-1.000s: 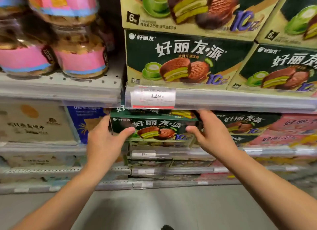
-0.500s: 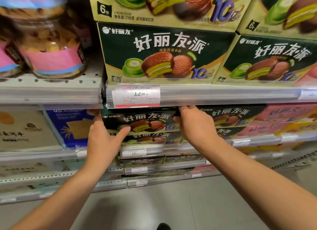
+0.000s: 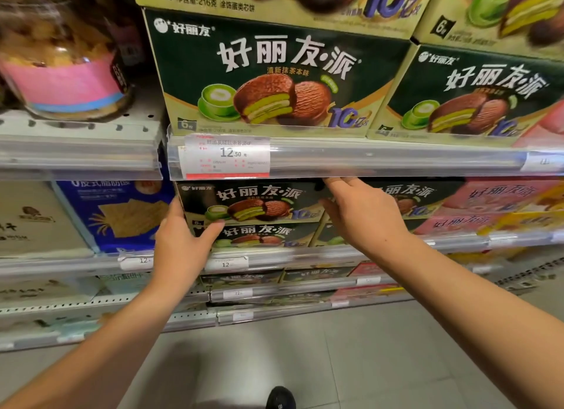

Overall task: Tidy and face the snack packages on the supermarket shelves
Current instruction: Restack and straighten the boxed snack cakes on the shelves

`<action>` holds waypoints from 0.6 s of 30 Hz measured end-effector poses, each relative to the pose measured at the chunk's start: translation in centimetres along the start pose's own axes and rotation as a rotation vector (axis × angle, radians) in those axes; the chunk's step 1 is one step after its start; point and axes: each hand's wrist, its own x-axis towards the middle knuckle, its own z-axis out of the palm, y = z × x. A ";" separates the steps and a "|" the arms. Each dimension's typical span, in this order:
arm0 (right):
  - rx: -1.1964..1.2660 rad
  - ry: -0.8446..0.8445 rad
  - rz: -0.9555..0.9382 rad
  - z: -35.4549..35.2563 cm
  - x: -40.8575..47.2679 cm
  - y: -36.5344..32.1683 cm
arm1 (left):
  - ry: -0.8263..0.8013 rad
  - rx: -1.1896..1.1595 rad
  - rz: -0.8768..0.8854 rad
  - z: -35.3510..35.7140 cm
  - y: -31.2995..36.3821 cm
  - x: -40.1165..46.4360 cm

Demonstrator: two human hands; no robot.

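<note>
At the bottom centre of the frame a dark shoe tip [image 3: 280,397] shows on the grey floor [image 3: 351,363]. Two bare forearms rise from the lower corners to the middle shelf. The left hand [image 3: 180,250] grasps the left end of the green pie box [image 3: 253,204], thumb lying across its lower front edge, fingers behind the corner. The right hand [image 3: 366,216] holds the box's right end, thumb on the front face and fingers reaching past the top edge, under the shelf rail [image 3: 381,161] above. The box sits on a second, matching box [image 3: 259,236]. Left of it stands a blue cracker box [image 3: 122,216]. Higher up, a price tag [image 3: 225,155] reads 12.50 below a large green pie box [image 3: 274,72]; a pink-banded jar [image 3: 61,72] is at upper left.
</note>
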 end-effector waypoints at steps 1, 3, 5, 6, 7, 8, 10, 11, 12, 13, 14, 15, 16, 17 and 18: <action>-0.003 0.003 -0.007 -0.2 -0.3 0.4 | 0.002 0.004 -0.002 0.2 -0.1 -0.1; -0.010 -0.005 -0.005 -0.2 0.0 1.0 | 0.027 0.018 -0.002 0.4 -0.1 0.1; -0.031 -0.002 0.000 0.0 0.6 1.1 | 0.041 0.029 -0.013 0.7 0.0 0.3; -0.030 0.001 -0.003 0.0 0.7 1.0 | 0.042 0.027 -0.014 0.7 -0.1 0.4; -0.018 0.003 -0.006 0.0 0.5 1.1 | 0.040 0.019 -0.010 0.8 -0.2 0.4; -0.003 0.008 -0.004 -0.1 0.0 1.4 | 0.039 0.011 -0.005 0.8 -0.3 0.4; -0.007 0.016 0.034 -0.5 -1.1 2.9 | 0.033 -0.001 -0.002 0.8 -0.5 0.4; -0.030 0.004 0.073 -0.8 -1.6 3.9 | 0.032 -0.005 -0.006 0.8 -0.6 0.4; -0.059 -0.021 0.123 -1.0 -1.9 5.0 | 0.031 -0.006 -0.009 0.8 -0.6 0.4; -0.086 -0.053 0.168 -1.0 -2.0 5.9 | 0.032 -0.002 -0.011 0.8 -0.7 0.4; -0.106 -0.078 0.195 -1.0 -2.0 6.7 | 0.034 0.007 -0.009 0.8 -0.7 0.4; -0.115 -0.084 0.205 -0.9 -1.9 7.2 | 0.038 0.017 -0.007 0.8 -0.7 0.4; -0.117 -0.075 0.206 -0.8 -1.7 7.6 | 0.042 0.025 -0.007 0.8 -0.6 0.4; -0.118 -0.059 0.205 -0.7 -1.6 7.8 | 0.043 0.033 -0.008 0.8 -0.6 0.4; -0.118 -0.044 0.202 -0.7 -1.6 7.9 | 0.044 0.041 -0.007 0.8 -0.6 0.5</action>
